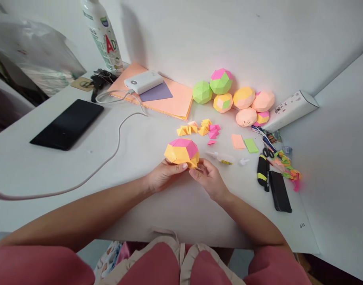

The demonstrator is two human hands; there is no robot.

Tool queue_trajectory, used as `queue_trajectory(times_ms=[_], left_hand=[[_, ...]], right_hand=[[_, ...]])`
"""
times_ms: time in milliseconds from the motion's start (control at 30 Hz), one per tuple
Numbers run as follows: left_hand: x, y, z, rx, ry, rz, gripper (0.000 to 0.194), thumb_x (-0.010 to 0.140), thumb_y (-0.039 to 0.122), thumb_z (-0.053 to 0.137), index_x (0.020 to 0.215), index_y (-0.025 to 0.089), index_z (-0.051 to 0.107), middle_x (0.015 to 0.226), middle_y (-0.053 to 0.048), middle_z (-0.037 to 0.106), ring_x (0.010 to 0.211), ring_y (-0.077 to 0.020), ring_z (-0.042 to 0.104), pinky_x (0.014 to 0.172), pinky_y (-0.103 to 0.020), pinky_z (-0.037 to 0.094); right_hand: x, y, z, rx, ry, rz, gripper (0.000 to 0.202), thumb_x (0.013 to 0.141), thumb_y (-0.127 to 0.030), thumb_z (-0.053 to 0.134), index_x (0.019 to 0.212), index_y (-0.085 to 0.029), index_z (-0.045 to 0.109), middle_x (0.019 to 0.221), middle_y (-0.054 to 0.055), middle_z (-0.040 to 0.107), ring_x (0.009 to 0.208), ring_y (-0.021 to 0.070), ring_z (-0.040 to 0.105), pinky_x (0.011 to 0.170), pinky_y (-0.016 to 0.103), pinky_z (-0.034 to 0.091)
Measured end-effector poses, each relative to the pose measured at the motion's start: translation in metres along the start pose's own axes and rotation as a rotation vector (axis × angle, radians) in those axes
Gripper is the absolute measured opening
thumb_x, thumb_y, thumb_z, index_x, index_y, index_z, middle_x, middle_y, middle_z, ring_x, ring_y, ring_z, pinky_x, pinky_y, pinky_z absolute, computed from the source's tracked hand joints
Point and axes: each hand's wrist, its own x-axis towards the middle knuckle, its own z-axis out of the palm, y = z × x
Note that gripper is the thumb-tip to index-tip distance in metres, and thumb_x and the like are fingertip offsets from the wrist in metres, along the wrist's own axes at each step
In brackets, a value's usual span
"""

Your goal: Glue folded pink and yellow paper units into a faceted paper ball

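A partly rounded paper shape (182, 151), pink on top and yellow-orange around its sides, is held just above the white table. My left hand (166, 174) grips it from the lower left, with the thumb on its front edge. At its lower right, the fingers of my right hand (209, 178) are pinched together at a yellow flap; whether a separate piece is between them is hidden. Behind the shape lie small folded yellow pieces (187, 130) and pink pieces (212, 134). A glue tube (221, 157) rests to the right, near its cap (244, 161).
Finished paper balls (221, 82) stand along the wall. Orange sheets (169, 107) bear a power bank (144, 82). A tablet (67, 124) and cable (118, 138) lie left. At right are sticky notes (251, 145), a cutter (262, 170) and a black pouch (280, 192).
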Motion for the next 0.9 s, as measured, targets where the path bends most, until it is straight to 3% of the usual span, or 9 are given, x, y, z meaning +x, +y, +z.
queue_trajectory(times_ms=[233,367,467,600,667,767,900], left_hand=[[-0.003,-0.001,0.003,0.219,-0.05,0.073,0.037,0.073,0.024,0.071,0.108,0.017,0.063,0.114,-0.01,0.064,0.109,-0.026,0.055,0.093,-0.038,0.043],[-0.001,0.003,0.002,0.269,-0.071,-0.037,0.044,0.071,0.02,0.071,0.113,0.017,0.061,0.119,-0.011,0.062,0.112,-0.0275,0.053,0.095,-0.04,0.042],[0.003,0.003,-0.002,0.223,-0.015,-0.125,0.04,0.067,0.016,0.071,0.107,0.017,0.063,0.114,-0.01,0.064,0.106,-0.0282,0.057,0.091,-0.041,0.044],[0.007,0.0,-0.007,0.07,0.03,0.002,0.033,0.072,0.019,0.066,0.106,0.019,0.064,0.111,-0.009,0.066,0.107,-0.0265,0.058,0.095,-0.043,0.042],[0.005,0.0,-0.008,0.084,-0.035,0.067,0.034,0.079,0.026,0.062,0.113,0.021,0.062,0.119,-0.009,0.062,0.118,-0.0271,0.051,0.1,-0.043,0.037],[-0.002,0.001,-0.006,0.236,-0.159,0.014,0.039,0.083,0.029,0.06,0.122,0.026,0.057,0.139,-0.007,0.046,0.13,-0.0274,0.038,0.103,-0.04,0.034],[-0.008,0.001,-0.004,0.286,-0.286,-0.107,0.04,0.084,0.029,0.06,0.123,0.027,0.052,0.128,-0.007,0.053,0.115,-0.0243,0.051,0.094,-0.037,0.042]], right_hand=[[0.008,0.011,0.0,0.23,0.041,-0.092,0.022,0.073,-0.034,0.069,0.092,-0.024,0.063,0.106,0.002,0.064,0.101,0.0183,0.059,0.093,0.037,0.047],[0.01,0.001,-0.013,0.192,0.041,-0.175,0.009,0.076,-0.031,0.065,0.081,-0.024,0.063,0.098,0.001,0.064,0.095,0.0161,0.059,0.089,0.034,0.046],[0.008,-0.016,-0.031,0.12,-0.01,-0.181,0.011,0.074,-0.031,0.066,0.08,-0.022,0.063,0.085,0.0,0.062,0.081,0.0146,0.058,0.078,0.031,0.048],[-0.002,-0.036,-0.049,-0.034,-0.171,-0.072,0.016,0.071,-0.031,0.068,0.072,-0.018,0.059,0.069,-0.002,0.056,0.062,0.011,0.051,0.058,0.025,0.044],[-0.005,-0.041,-0.051,-0.111,-0.284,-0.024,0.016,0.071,-0.03,0.067,0.071,-0.017,0.058,0.068,-0.002,0.054,0.059,0.0098,0.048,0.054,0.023,0.041],[-0.005,-0.041,-0.048,-0.188,-0.401,0.007,0.013,0.072,-0.028,0.065,0.073,-0.016,0.058,0.07,-0.001,0.053,0.06,0.0093,0.049,0.052,0.022,0.04],[0.001,-0.033,-0.044,-0.208,-0.461,0.065,0.014,0.073,-0.028,0.064,0.075,-0.016,0.058,0.073,-0.001,0.054,0.062,0.009,0.05,0.054,0.022,0.04]])
